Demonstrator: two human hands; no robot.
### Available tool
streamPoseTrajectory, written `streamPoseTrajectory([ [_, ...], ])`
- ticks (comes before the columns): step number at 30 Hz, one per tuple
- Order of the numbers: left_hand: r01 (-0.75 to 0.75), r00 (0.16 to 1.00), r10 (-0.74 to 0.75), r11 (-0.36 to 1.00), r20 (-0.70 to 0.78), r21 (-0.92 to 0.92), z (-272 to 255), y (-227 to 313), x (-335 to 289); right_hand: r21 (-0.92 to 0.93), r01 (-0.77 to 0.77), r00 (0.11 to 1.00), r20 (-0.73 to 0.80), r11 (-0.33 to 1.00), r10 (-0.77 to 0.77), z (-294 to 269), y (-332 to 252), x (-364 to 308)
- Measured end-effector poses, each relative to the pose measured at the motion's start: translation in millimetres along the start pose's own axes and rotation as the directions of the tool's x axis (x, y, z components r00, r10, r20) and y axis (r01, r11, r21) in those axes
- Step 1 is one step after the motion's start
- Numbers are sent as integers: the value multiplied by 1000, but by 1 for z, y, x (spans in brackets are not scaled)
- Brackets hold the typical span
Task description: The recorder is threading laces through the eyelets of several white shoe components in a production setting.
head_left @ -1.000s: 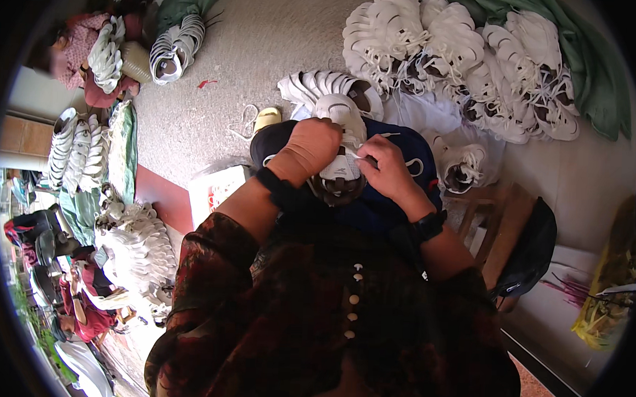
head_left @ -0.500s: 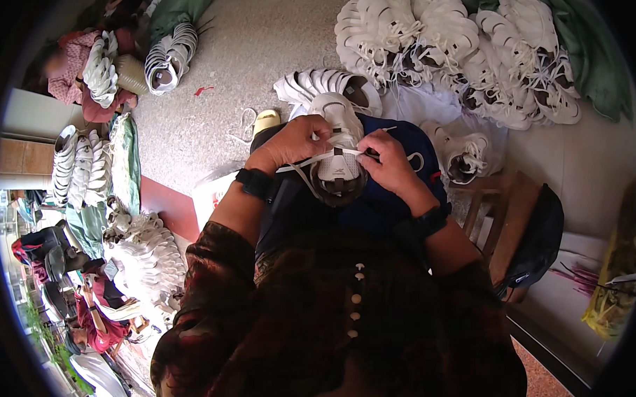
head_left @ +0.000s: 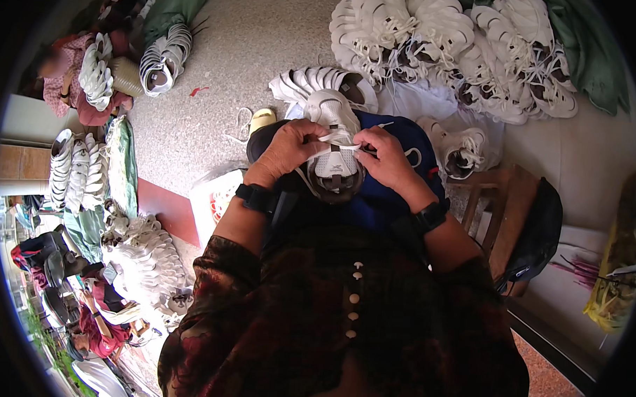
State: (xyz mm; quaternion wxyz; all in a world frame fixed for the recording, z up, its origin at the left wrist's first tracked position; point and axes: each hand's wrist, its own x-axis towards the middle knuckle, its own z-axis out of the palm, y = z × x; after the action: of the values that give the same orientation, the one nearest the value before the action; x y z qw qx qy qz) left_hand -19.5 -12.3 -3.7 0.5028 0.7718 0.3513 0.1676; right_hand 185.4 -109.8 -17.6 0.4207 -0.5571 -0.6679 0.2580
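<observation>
On the blue cloth point(head_left: 411, 137) just before us sits the white shoe point(head_left: 332, 167), toe pointing away. Our left hand point(head_left: 288, 148) and right hand point(head_left: 387, 159) each clamp the white lace point(head_left: 343, 147) across it between thumb and fingers. If either grip slackens or pulls unevenly, we think the lace could slip or the shoe twist on that cloth. Beyond lie nested white uppers point(head_left: 309, 84), then a heap of laced ones point(head_left: 436, 38)
</observation>
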Motion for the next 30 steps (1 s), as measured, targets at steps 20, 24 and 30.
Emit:
streamPoseTrajectory([
  [20,204,979,-205,978,-6,-39,-6,-6,18,-51,-37,999,-9,998,37,17,-10,24],
  [24,127,992,-126,987,11,-95,-11,-6,19,5,-159,987,25,987,159,17,-9,26],
  [30,140,977,-95,962,193,-235,-21,-6,17,-18,-226,971,70,974,227,16,-9,29],
])
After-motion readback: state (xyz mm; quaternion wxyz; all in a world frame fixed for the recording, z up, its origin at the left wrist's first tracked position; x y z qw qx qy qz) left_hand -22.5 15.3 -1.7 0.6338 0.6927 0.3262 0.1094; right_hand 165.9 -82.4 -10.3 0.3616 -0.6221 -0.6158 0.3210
